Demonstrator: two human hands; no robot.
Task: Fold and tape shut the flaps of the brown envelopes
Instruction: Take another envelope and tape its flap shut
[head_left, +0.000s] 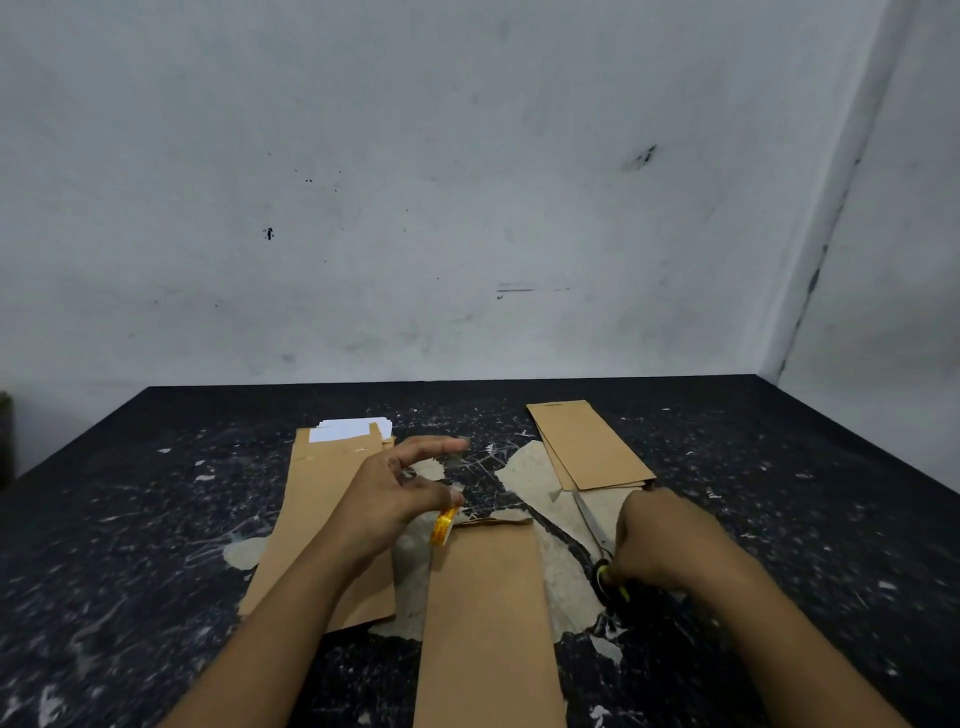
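Note:
A long brown envelope (488, 613) lies in front of me, its far end folded. My left hand (400, 488) hovers over that end's left corner, pinching a small yellow tape roll (443, 526) between thumb and finger, the other fingers spread. My right hand (660, 540) lies to the right of the envelope, closed on the black and yellow-green handles of a pair of scissors (597, 540) whose blades point away from me. A pile of brown envelopes (317, 514) with white sheets (353, 429) sticking out at the far end lies under my left forearm.
Another small stack of brown envelopes (589, 444) lies at the back right. The black table (130, 519) is scratched, with patches of peeled surface around the middle. A grey wall (467, 182) stands right behind the table.

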